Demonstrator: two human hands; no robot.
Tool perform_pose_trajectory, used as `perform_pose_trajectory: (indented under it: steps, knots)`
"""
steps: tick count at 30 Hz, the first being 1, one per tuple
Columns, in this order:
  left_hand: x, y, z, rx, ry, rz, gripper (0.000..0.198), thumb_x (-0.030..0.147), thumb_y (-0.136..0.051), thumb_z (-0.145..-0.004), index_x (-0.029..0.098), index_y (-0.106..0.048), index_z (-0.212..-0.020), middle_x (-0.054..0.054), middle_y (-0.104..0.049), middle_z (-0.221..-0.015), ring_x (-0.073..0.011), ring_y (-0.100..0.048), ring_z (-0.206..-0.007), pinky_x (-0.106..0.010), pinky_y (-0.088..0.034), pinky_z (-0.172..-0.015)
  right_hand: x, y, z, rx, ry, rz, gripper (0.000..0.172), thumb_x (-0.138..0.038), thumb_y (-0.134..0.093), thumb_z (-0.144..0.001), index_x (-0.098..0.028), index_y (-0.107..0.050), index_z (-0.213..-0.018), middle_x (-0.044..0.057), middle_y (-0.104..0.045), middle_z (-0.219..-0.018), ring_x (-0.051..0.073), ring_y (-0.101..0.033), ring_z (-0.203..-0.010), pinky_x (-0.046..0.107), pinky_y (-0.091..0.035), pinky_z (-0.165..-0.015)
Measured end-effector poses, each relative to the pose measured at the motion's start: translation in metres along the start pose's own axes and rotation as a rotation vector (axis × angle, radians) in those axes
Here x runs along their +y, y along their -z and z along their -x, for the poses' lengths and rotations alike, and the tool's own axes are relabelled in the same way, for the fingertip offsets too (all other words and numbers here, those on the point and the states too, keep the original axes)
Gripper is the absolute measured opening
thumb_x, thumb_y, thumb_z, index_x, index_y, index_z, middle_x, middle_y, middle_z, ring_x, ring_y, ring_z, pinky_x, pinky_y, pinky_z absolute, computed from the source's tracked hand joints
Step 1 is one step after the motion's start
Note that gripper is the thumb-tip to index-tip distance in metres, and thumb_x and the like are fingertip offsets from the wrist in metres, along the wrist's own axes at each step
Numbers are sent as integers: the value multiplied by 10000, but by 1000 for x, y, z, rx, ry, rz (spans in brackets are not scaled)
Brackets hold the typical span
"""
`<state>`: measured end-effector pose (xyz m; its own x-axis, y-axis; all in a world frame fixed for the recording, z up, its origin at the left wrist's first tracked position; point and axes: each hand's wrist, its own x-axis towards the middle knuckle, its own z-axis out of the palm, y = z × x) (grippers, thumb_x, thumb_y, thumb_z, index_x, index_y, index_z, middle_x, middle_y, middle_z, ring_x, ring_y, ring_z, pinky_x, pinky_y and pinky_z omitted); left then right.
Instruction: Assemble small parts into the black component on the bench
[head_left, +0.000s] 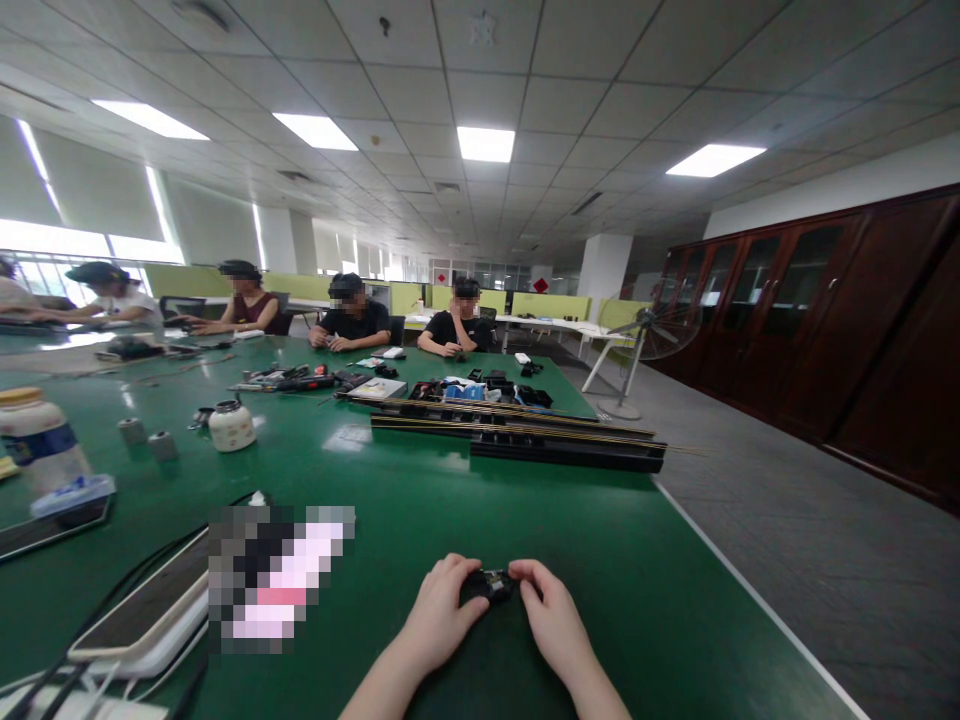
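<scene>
A small black part [489, 584] rests low over the green table [600, 540], close to the near edge. My left hand [441, 612] has its fingers curled round the part's left end. My right hand [550, 615] pinches the right end with curled fingers. Both hands touch the part at once, with their fingertips almost meeting over it. Its details are too small to make out.
Long black rails [525, 435] lie across the table's middle, with small tools and boxes [450, 390] behind. A white jar [231, 425], a bottle [34, 435] and flat devices with cables [142, 620] sit at the left. Several people sit at the far end. A fan [649, 335] stands on the floor to the right.
</scene>
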<state>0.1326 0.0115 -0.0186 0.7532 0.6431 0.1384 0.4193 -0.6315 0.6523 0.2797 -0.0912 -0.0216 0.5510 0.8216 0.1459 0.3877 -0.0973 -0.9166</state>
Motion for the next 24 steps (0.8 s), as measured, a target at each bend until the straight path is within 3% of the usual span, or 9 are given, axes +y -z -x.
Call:
perform_pose_trajectory:
  steps: [11,24]
  knots:
    - [-5,-3,0,13,-31,-3,451,110,-469,-689,198,-518,-1128,-51,-543,-1141,-190,-470,-1069,-274,-346,-926,-4,1,1,-18,-3,17,258,-258,-453,-725,-211,-658,-875,46,-694,-928,225,-614,-935,352,-425,-889]
    - [1,2,0,-18,-2,6,422,178,-508,-714,174,-518,-1136,-62,-554,-1145,-200,-478,-1066,-283,-350,-929,-10,0,5,-70,25,95,285,-301,-490,-738,-210,-645,-960,65,-647,-1062,226,-559,-1042,359,-377,-950]
